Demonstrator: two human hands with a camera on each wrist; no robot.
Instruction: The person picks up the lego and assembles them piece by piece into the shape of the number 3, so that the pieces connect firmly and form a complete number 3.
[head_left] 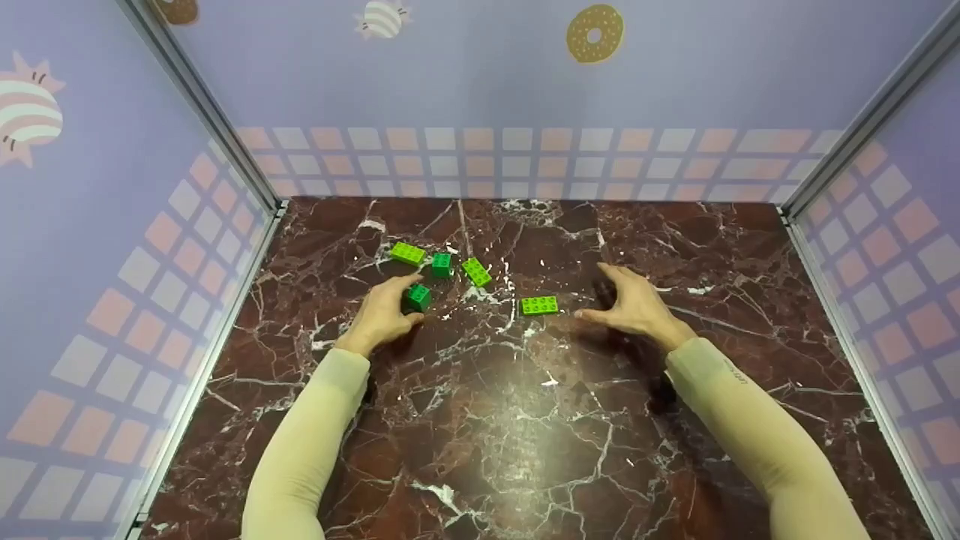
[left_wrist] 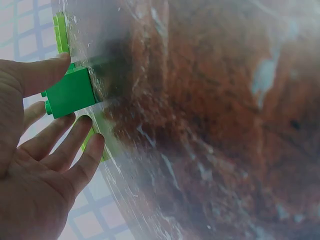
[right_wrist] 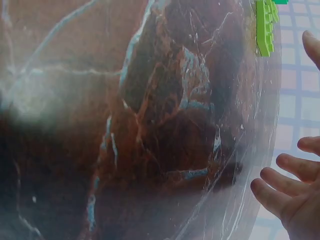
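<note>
My left hand (head_left: 381,313) curves loosely beside a dark green toy building brick (head_left: 418,297), with thumb and fingers parted on either side of it. In the left wrist view that green brick (left_wrist: 72,92) shows between the thumb and the fingers. To the right, my right hand (head_left: 634,304) is spread, holding nothing, its thumb pointing toward a light green brick (head_left: 539,305) with several studs. In the right wrist view the light green brick (right_wrist: 266,30) lies beyond the fingers (right_wrist: 280,192).
Beyond the left hand are a light green brick (head_left: 407,253), a second dark green brick (head_left: 442,264) and a tilted light green brick (head_left: 476,271). The dark red marbled table (head_left: 487,420) is walled by purple patterned panels (head_left: 480,90) at the back and sides.
</note>
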